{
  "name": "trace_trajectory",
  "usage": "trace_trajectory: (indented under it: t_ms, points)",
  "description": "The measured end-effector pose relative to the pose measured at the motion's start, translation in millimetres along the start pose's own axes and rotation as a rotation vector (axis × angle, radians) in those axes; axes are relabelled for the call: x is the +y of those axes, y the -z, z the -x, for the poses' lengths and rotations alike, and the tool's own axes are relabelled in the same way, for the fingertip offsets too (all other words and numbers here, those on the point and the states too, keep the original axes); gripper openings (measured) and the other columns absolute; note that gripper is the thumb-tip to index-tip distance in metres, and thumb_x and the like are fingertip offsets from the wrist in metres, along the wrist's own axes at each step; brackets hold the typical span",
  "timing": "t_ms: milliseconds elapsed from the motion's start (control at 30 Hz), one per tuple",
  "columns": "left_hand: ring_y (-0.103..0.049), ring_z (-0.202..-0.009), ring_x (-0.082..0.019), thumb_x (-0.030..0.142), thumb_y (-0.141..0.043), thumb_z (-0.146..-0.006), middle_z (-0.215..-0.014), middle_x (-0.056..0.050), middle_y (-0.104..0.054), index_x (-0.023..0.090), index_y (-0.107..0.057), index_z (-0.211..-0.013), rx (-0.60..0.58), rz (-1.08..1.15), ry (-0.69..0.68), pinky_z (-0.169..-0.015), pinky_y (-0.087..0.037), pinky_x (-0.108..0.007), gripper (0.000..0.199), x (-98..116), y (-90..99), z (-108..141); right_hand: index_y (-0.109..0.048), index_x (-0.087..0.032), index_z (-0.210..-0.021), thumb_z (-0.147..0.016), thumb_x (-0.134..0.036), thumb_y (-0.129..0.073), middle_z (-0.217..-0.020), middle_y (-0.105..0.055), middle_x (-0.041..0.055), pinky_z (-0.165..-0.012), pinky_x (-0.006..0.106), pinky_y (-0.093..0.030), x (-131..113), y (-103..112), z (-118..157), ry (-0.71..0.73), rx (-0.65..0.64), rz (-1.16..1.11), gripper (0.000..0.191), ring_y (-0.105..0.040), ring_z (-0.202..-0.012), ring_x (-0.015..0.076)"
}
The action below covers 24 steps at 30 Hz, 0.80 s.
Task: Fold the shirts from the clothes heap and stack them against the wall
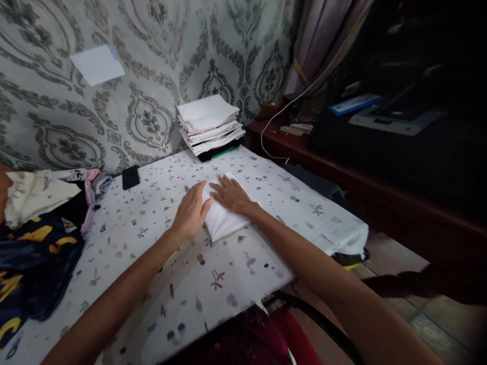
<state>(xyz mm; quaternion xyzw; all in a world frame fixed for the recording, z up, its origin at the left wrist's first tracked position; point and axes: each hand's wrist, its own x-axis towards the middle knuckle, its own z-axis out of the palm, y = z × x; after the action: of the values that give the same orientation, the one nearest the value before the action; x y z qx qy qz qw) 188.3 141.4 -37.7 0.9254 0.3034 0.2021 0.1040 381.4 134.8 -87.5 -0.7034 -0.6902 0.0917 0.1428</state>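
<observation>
A folded white cloth lies flat on the table, which has a white cover with small plant prints. My right hand rests palm down on the cloth's upper part, its fingers stretched out. At the cloth's left edge is my left hand, fingers extended and thumb apart, with nothing held in it. Both hands partly hide the cloth. Behind them, near the wall, stands a stack of folded cloths, mostly white, with a black and a green one at the bottom.
Loose clothes are heaped at the left. A black phone lies near the wall. Paper is on the patterned wall. To the right stands a dark wooden table with a white cable and a blue-and-white box.
</observation>
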Motion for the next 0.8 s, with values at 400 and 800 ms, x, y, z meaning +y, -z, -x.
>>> trace_trajectory:
  t_ms: [400,800]
  points:
    - [-0.007,-0.156,-0.029,0.051,-0.056,-0.091,-0.167,-0.019,-0.016,0.015,-0.03,-0.152,-0.09,0.409,0.321,-0.126,-0.009,-0.049,0.075,-11.4,-42.8,-2.7,-0.044,-0.018,-0.15,-0.104,-0.035,-0.03,-0.163,-0.031,0.0132,-0.121,0.049,-0.02,8.9,9.3,-4.8,0.017,-0.046,-0.032,0.051,-0.021,-0.153,0.0288]
    - [-0.069,-0.069,-0.021,0.019,-0.082,-0.067,-0.088,-0.01,-0.073,0.013,-0.065,-0.104,-0.263,1.476,0.94,-0.061,-0.059,-0.034,0.04,13.4,-9.7,5.1,-0.068,-0.017,-0.119,-0.077,-0.043,-0.076,-0.13,-0.064,0.0159,-0.1,0.043,-0.044,34.8,56.8,-68.8,0.005,-0.213,-0.053,0.05,-0.057,-0.121,0.0358]
